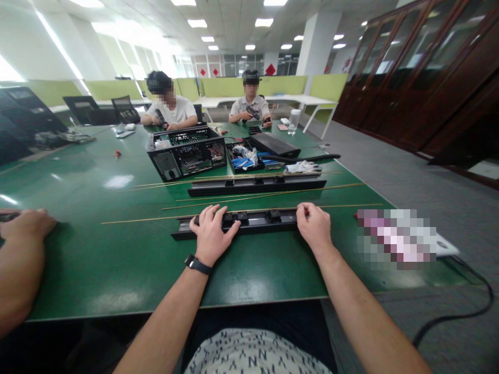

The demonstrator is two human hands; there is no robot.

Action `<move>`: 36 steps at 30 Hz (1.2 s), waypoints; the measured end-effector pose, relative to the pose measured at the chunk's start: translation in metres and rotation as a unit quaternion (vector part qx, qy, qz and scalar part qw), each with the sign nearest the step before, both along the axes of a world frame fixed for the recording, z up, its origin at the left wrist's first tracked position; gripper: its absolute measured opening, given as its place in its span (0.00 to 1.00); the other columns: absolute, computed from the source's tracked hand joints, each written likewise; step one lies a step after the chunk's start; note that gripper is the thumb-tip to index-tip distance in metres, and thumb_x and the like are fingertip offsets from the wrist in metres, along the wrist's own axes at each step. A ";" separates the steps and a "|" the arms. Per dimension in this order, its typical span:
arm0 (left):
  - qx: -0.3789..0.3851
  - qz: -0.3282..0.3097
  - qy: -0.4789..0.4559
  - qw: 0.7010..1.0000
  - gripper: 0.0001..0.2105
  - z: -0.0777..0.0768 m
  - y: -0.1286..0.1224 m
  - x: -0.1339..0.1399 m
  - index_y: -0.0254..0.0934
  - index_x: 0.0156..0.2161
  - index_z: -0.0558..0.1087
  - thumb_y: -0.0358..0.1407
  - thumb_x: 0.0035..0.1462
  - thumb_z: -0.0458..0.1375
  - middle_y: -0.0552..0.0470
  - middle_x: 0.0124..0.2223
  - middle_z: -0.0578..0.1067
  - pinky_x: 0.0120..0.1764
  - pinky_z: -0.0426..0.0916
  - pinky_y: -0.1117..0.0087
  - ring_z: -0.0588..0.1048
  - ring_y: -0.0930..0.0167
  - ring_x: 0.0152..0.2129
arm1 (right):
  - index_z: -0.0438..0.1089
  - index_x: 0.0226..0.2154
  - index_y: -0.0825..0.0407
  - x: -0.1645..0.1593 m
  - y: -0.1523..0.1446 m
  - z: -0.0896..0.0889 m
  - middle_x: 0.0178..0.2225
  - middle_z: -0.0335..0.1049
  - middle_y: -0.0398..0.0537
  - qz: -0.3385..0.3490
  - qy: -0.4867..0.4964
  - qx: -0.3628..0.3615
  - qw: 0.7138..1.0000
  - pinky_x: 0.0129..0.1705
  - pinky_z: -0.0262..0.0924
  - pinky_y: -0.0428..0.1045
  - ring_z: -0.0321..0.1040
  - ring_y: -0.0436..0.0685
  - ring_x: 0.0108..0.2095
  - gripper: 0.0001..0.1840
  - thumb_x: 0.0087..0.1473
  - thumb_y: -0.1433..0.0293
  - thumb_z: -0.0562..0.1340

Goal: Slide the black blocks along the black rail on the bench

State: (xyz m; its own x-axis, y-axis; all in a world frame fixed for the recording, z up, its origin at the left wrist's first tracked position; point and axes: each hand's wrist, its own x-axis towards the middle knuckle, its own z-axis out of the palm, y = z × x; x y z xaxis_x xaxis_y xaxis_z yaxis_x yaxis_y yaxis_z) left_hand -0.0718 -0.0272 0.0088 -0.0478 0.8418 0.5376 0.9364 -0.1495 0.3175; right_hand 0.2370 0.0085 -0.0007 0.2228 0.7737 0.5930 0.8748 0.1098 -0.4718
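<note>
A long black channel-shaped rail [257, 223] lies across the green table in front of me, with dark blocks [275, 215] set along its groove. My left hand [212, 234] rests on the rail's left part, its fingers spread. At the rail's right end my right hand [315, 224] is closed, thumb and index finger pressed together. Whether it pinches the rail's end or a thin rod is hidden. A thin brass-coloured rod [136, 221] runs along the rail's far side and continues past my right hand. A second similar rail [257, 185] lies farther back.
Several more thin rods [249, 196] lie around the far rail. Behind stand an opened computer case [191, 158] and a black tray [244, 158] with gloves. Two people sit across the table. Another person's hand [31, 223] is at left. A blurred pink-and-white item [397, 236] lies right.
</note>
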 end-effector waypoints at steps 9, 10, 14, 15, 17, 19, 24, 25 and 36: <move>-0.023 0.025 0.004 0.999 0.27 0.006 -0.001 0.011 0.45 0.59 0.74 0.56 0.59 0.63 0.39 0.62 0.74 0.63 0.51 0.35 0.65 0.50 0.63 | 0.77 0.37 0.51 -0.002 0.000 -0.002 0.32 0.78 0.52 0.010 0.008 0.003 1.000 0.48 0.60 0.54 0.72 0.59 0.35 0.18 0.63 0.60 0.55; -0.024 0.027 0.005 0.999 0.27 0.006 -0.001 0.012 0.45 0.58 0.74 0.56 0.59 0.63 0.39 0.62 0.74 0.63 0.50 0.35 0.65 0.50 0.63 | 0.77 0.37 0.51 -0.002 0.001 -0.002 0.32 0.78 0.52 0.011 0.007 0.002 1.000 0.48 0.60 0.54 0.72 0.59 0.35 0.18 0.63 0.60 0.55; -0.027 0.036 0.008 0.999 0.27 0.007 -0.001 0.016 0.45 0.57 0.75 0.57 0.58 0.63 0.39 0.61 0.75 0.64 0.47 0.33 0.64 0.49 0.63 | 0.77 0.37 0.51 -0.002 0.000 -0.002 0.32 0.78 0.52 0.009 0.005 -0.002 1.000 0.47 0.60 0.54 0.71 0.59 0.35 0.18 0.63 0.60 0.55; -0.026 0.037 0.007 0.999 0.27 0.006 -0.001 0.016 0.45 0.57 0.75 0.57 0.58 0.63 0.39 0.61 0.75 0.64 0.46 0.33 0.64 0.49 0.63 | 0.78 0.37 0.51 -0.003 0.000 -0.001 0.32 0.78 0.52 0.007 0.005 -0.002 1.000 0.46 0.60 0.54 0.71 0.59 0.35 0.18 0.63 0.60 0.55; -0.022 0.038 0.004 0.999 0.27 0.005 -0.001 0.017 0.45 0.57 0.74 0.57 0.58 0.63 0.39 0.62 0.74 0.64 0.45 0.31 0.64 0.49 0.64 | 0.78 0.37 0.51 -0.003 0.000 -0.001 0.32 0.78 0.52 0.004 0.008 -0.001 1.000 0.46 0.60 0.54 0.71 0.59 0.35 0.18 0.62 0.60 0.55; -0.015 0.044 0.000 0.999 0.27 0.004 -0.002 0.018 0.45 0.57 0.74 0.56 0.58 0.64 0.39 0.64 0.72 0.64 0.44 0.31 0.63 0.49 0.65 | 0.78 0.37 0.51 -0.003 -0.001 0.000 0.32 0.78 0.52 0.005 0.010 0.000 1.000 0.46 0.61 0.54 0.72 0.59 0.35 0.19 0.62 0.60 0.55; 0.001 0.057 -0.014 0.998 0.25 0.006 -0.006 0.018 0.44 0.56 0.75 0.54 0.58 0.64 0.36 0.66 0.69 0.64 0.47 0.33 0.64 0.49 0.64 | 0.78 0.38 0.51 -0.002 -0.002 0.002 0.33 0.79 0.52 0.009 0.013 -0.005 1.000 0.46 0.61 0.53 0.73 0.59 0.35 0.18 0.63 0.60 0.55; 0.004 0.059 -0.018 0.998 0.25 0.007 -0.007 0.018 0.44 0.56 0.75 0.53 0.58 0.64 0.36 0.65 0.70 0.64 0.48 0.35 0.64 0.49 0.64 | 0.78 0.38 0.51 -0.002 -0.002 0.002 0.33 0.79 0.51 0.010 0.014 -0.006 1.000 0.46 0.61 0.53 0.73 0.59 0.35 0.18 0.63 0.60 0.55; 0.009 0.053 -0.051 0.997 0.22 0.006 -0.009 0.018 0.43 0.56 0.74 0.50 0.61 0.63 0.40 0.54 0.77 0.65 0.46 0.36 0.73 0.54 0.54 | 0.78 0.38 0.51 -0.002 -0.002 0.002 0.34 0.79 0.51 0.009 0.011 -0.008 1.000 0.47 0.61 0.53 0.73 0.59 0.36 0.17 0.63 0.61 0.56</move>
State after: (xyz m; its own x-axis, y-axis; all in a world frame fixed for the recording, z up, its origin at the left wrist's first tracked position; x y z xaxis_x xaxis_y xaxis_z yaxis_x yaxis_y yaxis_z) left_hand -0.0541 -0.0357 0.0143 -0.1905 0.8197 0.5402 0.9102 -0.0586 0.4100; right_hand 0.2352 0.0069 0.0009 0.2211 0.7867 0.5764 0.8623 0.1184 -0.4924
